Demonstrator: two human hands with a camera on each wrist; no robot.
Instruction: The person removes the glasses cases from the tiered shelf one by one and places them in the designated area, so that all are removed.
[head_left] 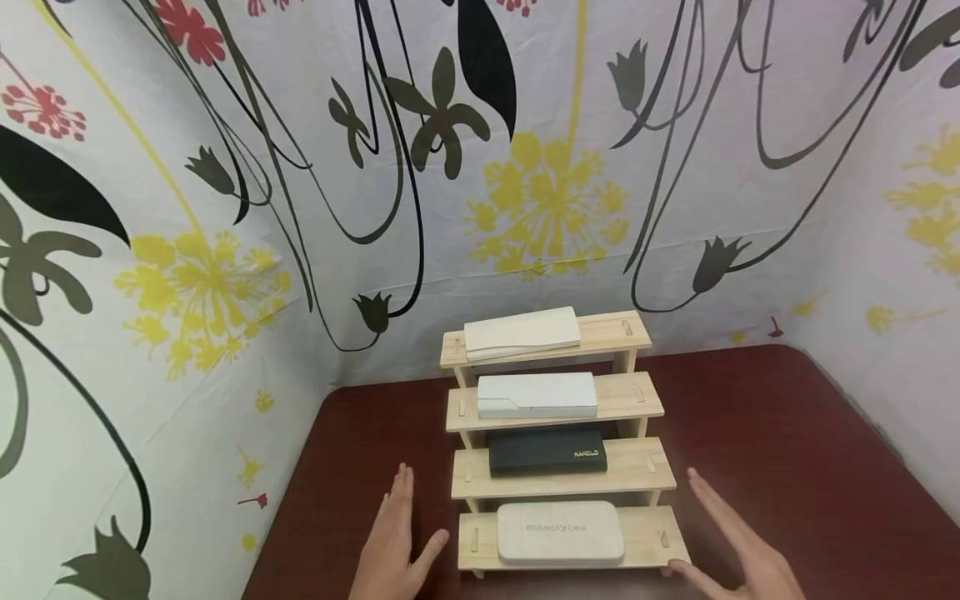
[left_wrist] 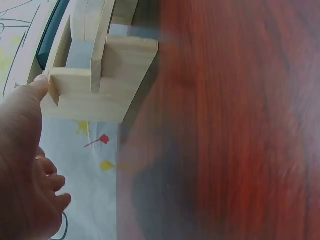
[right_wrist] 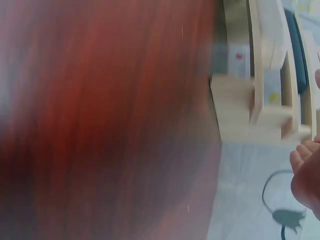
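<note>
"KANOLD" on black box (head_left: 547, 452), "REFUELING FOR CHINA" on rounded white case (head_left: 560, 533)

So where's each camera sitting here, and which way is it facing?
Head: worn on the head, looking forward and down at the tiered wooden stand; left hand and right hand show.
Left wrist: on that wrist, facing the stand's left end; left hand shows at the left edge.
Right wrist: on that wrist, facing its right end, blurred; right hand partly shows.
Both wrist views share the stand and table.
</note>
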